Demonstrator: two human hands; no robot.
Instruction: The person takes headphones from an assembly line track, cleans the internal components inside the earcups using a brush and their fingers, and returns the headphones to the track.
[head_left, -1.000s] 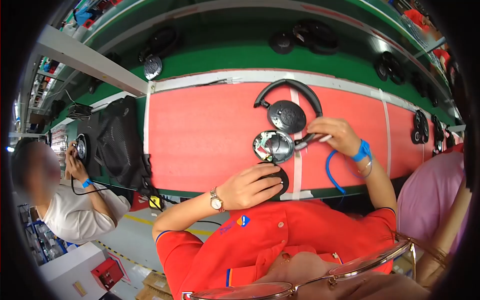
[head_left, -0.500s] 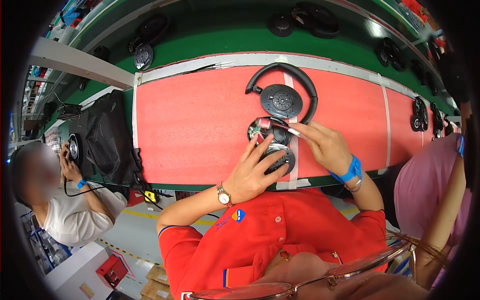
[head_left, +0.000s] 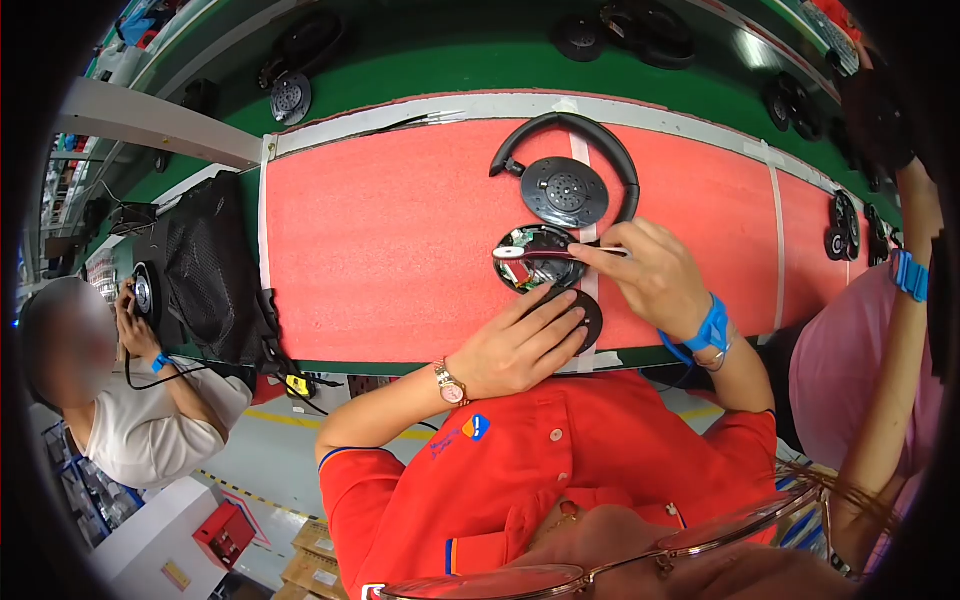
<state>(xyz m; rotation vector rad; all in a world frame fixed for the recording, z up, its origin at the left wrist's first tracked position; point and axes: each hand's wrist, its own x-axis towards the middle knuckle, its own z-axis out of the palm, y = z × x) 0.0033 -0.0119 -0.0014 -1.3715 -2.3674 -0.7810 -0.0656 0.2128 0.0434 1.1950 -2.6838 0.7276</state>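
A toothbrush (head_left: pixel 548 254) with a pale head and a dark handle is pinched in my right hand (head_left: pixel 655 275). Its head lies over the open ear cup (head_left: pixel 512 277) of a black headphone, where green circuit parts and a red-and-white piece show. Stretched out close together, the fingers of my left hand (head_left: pixel 510 350) lie across a black round plate (head_left: pixel 594 318) just below the cup. My left fingertips partly cover that plate. Above the cup sits the headband (head_left: pixel 628 175) with the other ear cup (head_left: pixel 564 192), its perforated inner face showing.
The pink work mat (head_left: pixel 380 240) has white tape strips. Behind it, a green conveyor (head_left: pixel 430 60) carries more headphone parts (head_left: pixel 290 98). On the left, a black mesh bag (head_left: pixel 210 270) lies beside a person (head_left: pixel 150 430) handling a round part. Another person's arm (head_left: pixel 900 350) is at right.
My right hand has brought the brush head into plain view over the ear cup's left side. My left fingers have drawn together and pulled back from the cup onto the round plate.
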